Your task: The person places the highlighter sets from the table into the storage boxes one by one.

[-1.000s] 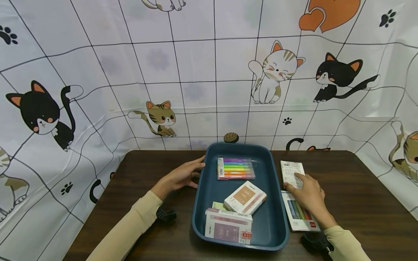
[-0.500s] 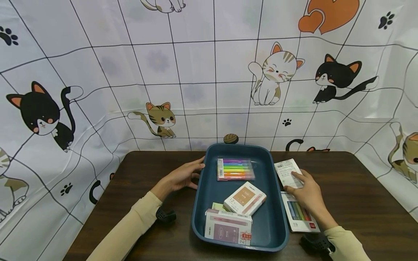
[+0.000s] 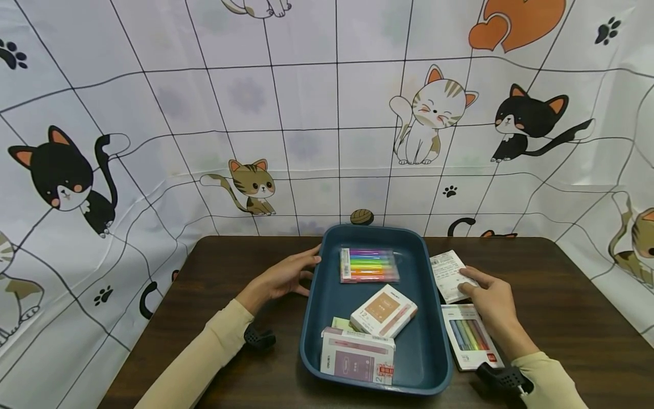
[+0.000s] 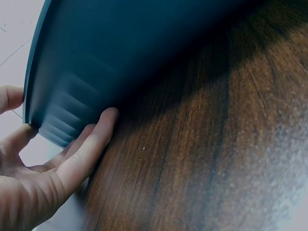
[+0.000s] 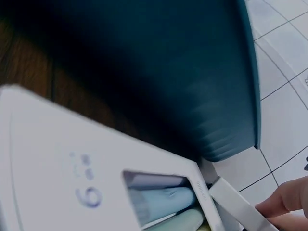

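My right hand (image 3: 493, 304) pinches the right edge of a thin white box (image 3: 448, 276) with small print, right beside the bin. In the right wrist view, the fingertips (image 5: 284, 199) meet that box (image 5: 238, 204) at its side. Nearer to me lies a white windowed box of coloured pens (image 3: 470, 338); its window shows pastel pens. My left hand (image 3: 286, 275) touches the left wall of the blue bin (image 3: 313, 307). In the left wrist view, the fingers (image 4: 89, 151) lie fairly straight against its outer wall, some at the rim.
Inside the bin are a clear pack of rainbow pens (image 3: 369, 265), a white and tan box (image 3: 384, 310), a white and mauve box (image 3: 357, 357) and a partly covered green item (image 3: 341, 323). A cat-print sheet (image 3: 306, 113) hangs behind the dark wooden table (image 3: 225, 272).
The thin white box has turned and shifted left against the bin. My right hand has moved from its face to its right edge. The pen box has slid slightly toward me. The left hand stays.
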